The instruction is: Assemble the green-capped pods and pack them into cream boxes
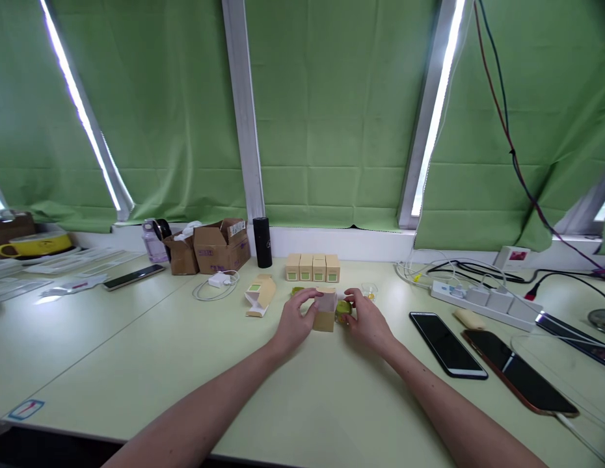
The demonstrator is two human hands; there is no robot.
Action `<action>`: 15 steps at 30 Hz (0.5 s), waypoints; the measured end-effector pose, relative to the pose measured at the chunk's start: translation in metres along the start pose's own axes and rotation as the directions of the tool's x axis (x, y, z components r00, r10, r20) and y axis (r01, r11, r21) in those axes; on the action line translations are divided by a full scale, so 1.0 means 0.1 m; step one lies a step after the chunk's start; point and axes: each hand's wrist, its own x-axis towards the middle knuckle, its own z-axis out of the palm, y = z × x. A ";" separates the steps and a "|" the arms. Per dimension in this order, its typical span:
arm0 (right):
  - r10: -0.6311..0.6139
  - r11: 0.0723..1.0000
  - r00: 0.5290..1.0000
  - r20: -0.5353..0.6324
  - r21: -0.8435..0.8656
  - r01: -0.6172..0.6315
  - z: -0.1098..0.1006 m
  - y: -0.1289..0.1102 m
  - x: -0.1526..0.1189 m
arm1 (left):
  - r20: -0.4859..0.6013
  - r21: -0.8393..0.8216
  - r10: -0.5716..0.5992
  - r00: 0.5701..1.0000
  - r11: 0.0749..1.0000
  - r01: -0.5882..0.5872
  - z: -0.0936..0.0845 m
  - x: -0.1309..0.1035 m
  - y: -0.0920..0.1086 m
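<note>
In the middle of the table, my left hand grips a small cardboard box by its left side, with the box's pale inside showing near the top. Just right of it, my right hand has its fingers closed around a small green-lidded jar. Jar and box are side by side; I cannot tell whether they touch. Behind them several small closed cardboard boxes with green-edged labels stand in a row. A flattened, opened small carton lies to the left. Part of a green item shows behind my left hand.
A clear small container sits behind my right hand. Phones and a white power strip with cables lie to the right. Leftward are a white charger, brown cartons, a black cylinder and another phone.
</note>
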 end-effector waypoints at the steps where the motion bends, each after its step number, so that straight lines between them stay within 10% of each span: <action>1: -0.001 1.000 1.000 -0.003 0.001 0.001 0.00 0.00 0.00 | -0.012 -0.004 -0.008 1.000 1.000 0.008 0.01 0.00 0.00; 15: 0.076 0.981 0.976 -0.206 0.191 -0.036 -0.10 0.03 0.08 | -0.032 -0.066 -0.067 0.997 0.996 0.064 0.02 0.00 0.01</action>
